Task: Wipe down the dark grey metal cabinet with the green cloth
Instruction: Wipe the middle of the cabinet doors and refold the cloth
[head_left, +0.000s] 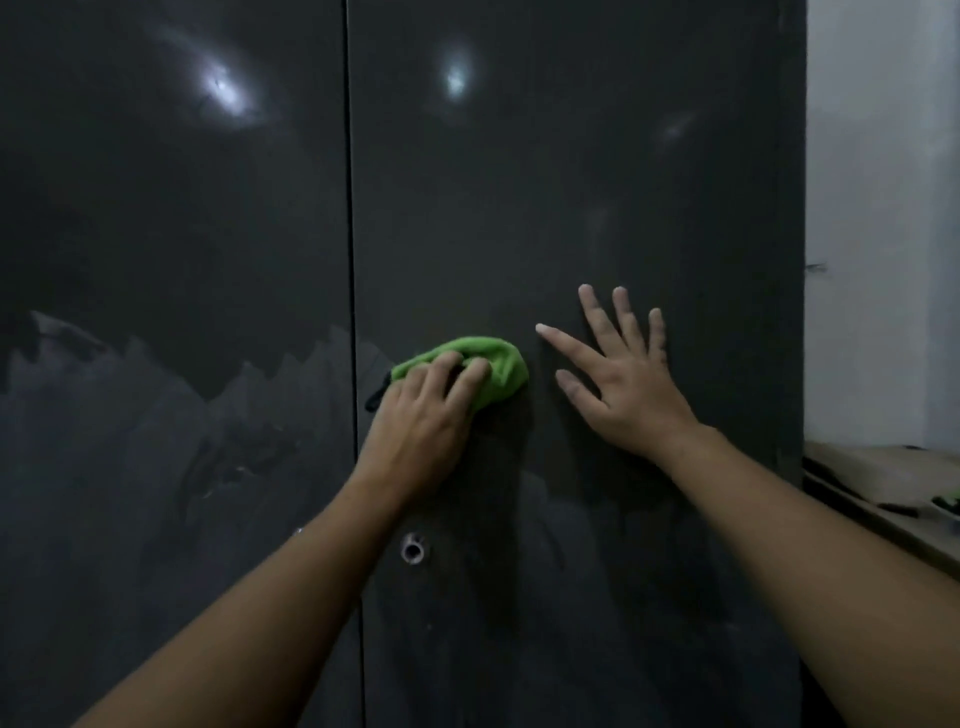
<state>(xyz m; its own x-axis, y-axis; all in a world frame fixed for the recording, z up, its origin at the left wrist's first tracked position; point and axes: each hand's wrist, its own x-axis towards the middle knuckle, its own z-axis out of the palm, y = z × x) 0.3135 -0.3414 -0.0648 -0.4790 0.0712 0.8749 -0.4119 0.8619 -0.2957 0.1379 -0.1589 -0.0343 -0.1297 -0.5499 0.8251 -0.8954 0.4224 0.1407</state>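
Note:
The dark grey metal cabinet (571, 182) fills the view, with two doors split by a vertical seam. My left hand (421, 415) presses a bunched green cloth (498, 364) against the right door, just right of the seam. My right hand (623, 374) lies flat on the same door with its fingers spread, a short way right of the cloth, holding nothing. Below my left hand a small round keyhole (413, 551) shows in the door. Lower areas of both doors look dusty or smeared; the upper parts are darker with light reflections.
A pale wall (878, 208) stands right of the cabinet's edge. A wooden surface (883, 478) at the lower right holds dark items and something green (948, 503).

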